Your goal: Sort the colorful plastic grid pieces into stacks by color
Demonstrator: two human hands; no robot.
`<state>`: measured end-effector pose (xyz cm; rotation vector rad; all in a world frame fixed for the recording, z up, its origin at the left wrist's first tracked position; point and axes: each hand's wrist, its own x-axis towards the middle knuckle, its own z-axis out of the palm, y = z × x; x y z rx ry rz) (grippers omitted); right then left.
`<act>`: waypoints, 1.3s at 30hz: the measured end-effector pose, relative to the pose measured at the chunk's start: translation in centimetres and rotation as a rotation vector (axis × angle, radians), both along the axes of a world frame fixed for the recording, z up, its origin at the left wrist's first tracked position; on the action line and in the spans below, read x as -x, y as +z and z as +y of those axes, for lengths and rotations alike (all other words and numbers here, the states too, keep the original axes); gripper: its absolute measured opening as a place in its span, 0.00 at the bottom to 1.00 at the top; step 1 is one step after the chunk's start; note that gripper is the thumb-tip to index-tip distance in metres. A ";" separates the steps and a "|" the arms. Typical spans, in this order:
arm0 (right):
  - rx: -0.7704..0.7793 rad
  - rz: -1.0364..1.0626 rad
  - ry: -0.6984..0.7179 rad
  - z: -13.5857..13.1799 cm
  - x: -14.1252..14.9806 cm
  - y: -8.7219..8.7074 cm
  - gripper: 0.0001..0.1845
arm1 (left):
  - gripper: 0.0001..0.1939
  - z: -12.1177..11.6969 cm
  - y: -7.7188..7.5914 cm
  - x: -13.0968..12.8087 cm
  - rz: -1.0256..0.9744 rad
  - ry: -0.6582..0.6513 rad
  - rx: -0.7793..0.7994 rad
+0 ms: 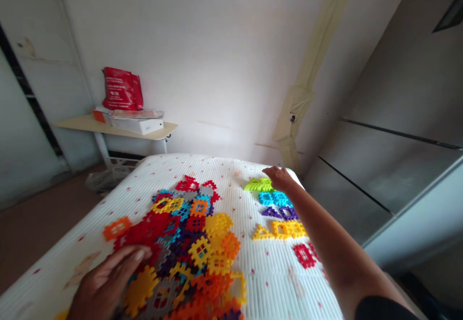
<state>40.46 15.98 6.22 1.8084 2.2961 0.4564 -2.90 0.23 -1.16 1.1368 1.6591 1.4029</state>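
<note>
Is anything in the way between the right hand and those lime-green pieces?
Nothing visible. The right hand is at the right end of the lime-green toy pieces; the light-blue pieces lie nearer the camera, not between them. Whether hand and green pieces touch, I can't tell.

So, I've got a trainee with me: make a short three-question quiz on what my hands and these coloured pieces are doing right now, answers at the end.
1. Which is the right hand nearest to? A) the red row B) the green row C) the red bag
2. True or false: the left hand is up at the green row.
3. Fill in the colour: between the blue row and the yellow row lies the ____ row.

Key:
1: B.
2: False; it is at the mixed pile.
3: Purple, the purple row.
</note>
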 end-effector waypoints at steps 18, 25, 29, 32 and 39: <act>-0.300 0.612 0.601 -17.4 12.9 -6.6 0.15 | 0.12 0.1 3.8 2.7 -0.735 -0.067 -0.076; -0.336 0.714 0.670 -18.3 13.6 -9.7 0.12 | 0.16 -0.9 4.8 5.6 -0.001 -0.309 0.080; -0.310 0.822 0.612 -18.0 13.5 -10.5 0.12 | 0.13 -0.5 3.2 7.3 0.618 -0.357 -0.012; -0.319 0.851 0.585 -17.7 13.4 -10.9 0.11 | 0.13 0.1 1.4 6.9 0.812 -0.386 -0.093; -0.348 0.840 0.564 -17.8 13.7 -10.8 0.10 | 0.21 0.1 -0.6 3.4 1.051 -0.342 -0.092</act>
